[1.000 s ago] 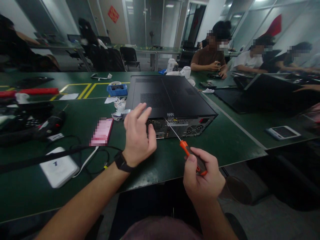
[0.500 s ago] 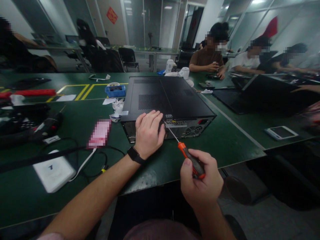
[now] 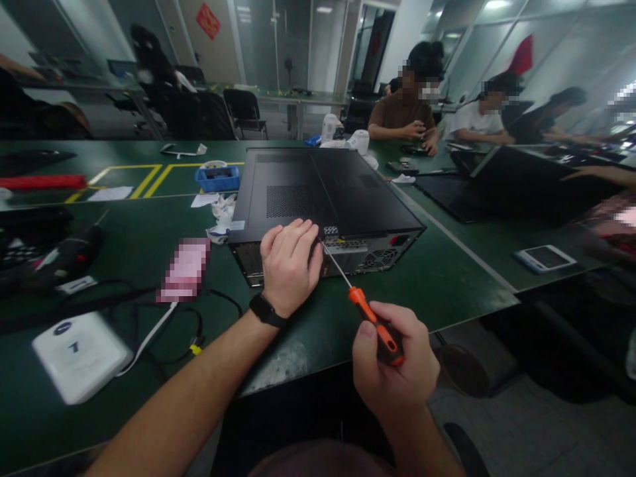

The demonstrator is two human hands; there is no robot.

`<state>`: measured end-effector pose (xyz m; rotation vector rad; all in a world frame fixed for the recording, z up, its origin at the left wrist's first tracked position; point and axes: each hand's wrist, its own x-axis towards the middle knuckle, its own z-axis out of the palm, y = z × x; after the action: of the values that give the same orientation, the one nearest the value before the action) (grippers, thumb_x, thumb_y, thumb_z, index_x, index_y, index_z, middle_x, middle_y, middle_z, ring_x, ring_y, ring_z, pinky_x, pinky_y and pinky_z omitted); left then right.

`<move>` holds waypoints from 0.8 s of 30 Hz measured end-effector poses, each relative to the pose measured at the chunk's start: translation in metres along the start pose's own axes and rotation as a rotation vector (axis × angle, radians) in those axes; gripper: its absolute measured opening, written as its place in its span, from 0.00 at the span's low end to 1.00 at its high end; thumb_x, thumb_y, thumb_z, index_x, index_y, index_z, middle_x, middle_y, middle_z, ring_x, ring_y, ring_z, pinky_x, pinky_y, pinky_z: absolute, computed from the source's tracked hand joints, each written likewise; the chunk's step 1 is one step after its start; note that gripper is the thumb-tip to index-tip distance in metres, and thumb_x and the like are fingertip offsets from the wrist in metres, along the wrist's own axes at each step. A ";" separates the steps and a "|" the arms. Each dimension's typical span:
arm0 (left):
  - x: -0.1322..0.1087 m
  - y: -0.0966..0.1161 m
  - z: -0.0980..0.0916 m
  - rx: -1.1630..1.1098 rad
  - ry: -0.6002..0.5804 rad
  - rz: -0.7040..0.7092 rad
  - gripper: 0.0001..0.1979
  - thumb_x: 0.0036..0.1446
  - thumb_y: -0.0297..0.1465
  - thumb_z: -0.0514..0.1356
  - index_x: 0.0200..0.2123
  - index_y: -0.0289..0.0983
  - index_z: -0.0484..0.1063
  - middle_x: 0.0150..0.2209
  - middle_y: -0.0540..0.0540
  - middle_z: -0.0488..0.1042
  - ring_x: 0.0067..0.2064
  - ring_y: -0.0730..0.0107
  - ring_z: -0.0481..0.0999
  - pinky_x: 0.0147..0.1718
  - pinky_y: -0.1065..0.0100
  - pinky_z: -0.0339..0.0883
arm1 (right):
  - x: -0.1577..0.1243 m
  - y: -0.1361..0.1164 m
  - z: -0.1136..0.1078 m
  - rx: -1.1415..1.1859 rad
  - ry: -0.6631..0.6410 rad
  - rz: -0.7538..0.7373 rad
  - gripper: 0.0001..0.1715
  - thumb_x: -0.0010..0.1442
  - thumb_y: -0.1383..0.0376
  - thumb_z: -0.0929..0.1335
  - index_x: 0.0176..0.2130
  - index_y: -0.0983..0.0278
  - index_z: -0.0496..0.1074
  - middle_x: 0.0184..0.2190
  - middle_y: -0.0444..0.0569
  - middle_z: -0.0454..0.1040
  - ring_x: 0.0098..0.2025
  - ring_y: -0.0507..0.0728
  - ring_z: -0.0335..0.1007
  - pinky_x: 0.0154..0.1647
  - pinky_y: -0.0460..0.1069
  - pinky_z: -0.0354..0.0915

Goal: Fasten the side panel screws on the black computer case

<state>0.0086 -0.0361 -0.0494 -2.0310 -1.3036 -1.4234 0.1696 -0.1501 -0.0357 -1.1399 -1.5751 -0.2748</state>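
A black desktop computer case (image 3: 293,175) lies flat on the green table, its rear panel with a fan grille (image 3: 381,260) facing me. My left hand (image 3: 291,265), with a black watch on its wrist, is closed over the case's near top edge. Its fingers lie close together and its thumb points down at the rear panel. My right hand (image 3: 397,358) grips the orange and black handle of a screwdriver (image 3: 360,301). The screwdriver's thin shaft slants up to the rear panel beside my left thumb. Its tip is too small to make out there.
To the left lie a white power bank (image 3: 82,358), a pink-screened phone (image 3: 185,268) on a white cable, and dark cables. A small blue bin (image 3: 217,179) and crumpled white gloves (image 3: 223,213) sit beside the case. A white device (image 3: 544,258) lies right. Several people sit beyond.
The screwdriver handle has turned in my right hand, showing more orange, while its shaft stays at the same spot. My left hand keeps its place on the case. The view has shifted slightly.
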 end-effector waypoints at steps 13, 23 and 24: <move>0.000 -0.001 -0.001 0.003 0.020 0.034 0.16 0.65 0.27 0.60 0.56 0.37 0.74 0.56 0.41 0.81 0.60 0.58 0.77 0.64 0.51 0.58 | -0.007 0.003 0.000 -0.067 -0.002 -0.023 0.12 0.64 0.69 0.69 0.49 0.62 0.73 0.35 0.45 0.83 0.29 0.51 0.80 0.33 0.45 0.75; -0.001 -0.001 -0.001 0.012 0.016 0.023 0.17 0.66 0.27 0.60 0.57 0.40 0.74 0.56 0.42 0.81 0.60 0.58 0.78 0.64 0.50 0.59 | -0.004 -0.002 -0.001 -0.021 -0.015 -0.027 0.15 0.61 0.70 0.69 0.48 0.61 0.72 0.37 0.46 0.81 0.34 0.54 0.81 0.37 0.48 0.77; -0.001 -0.001 -0.001 0.018 0.020 0.030 0.17 0.66 0.27 0.60 0.57 0.39 0.74 0.56 0.42 0.81 0.60 0.58 0.78 0.64 0.50 0.59 | -0.003 -0.002 -0.002 -0.030 -0.010 -0.024 0.14 0.62 0.70 0.69 0.48 0.61 0.72 0.37 0.46 0.82 0.34 0.53 0.81 0.37 0.47 0.76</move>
<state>0.0075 -0.0365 -0.0500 -2.0112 -1.2681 -1.4107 0.1688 -0.1539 -0.0373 -1.1481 -1.5992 -0.3095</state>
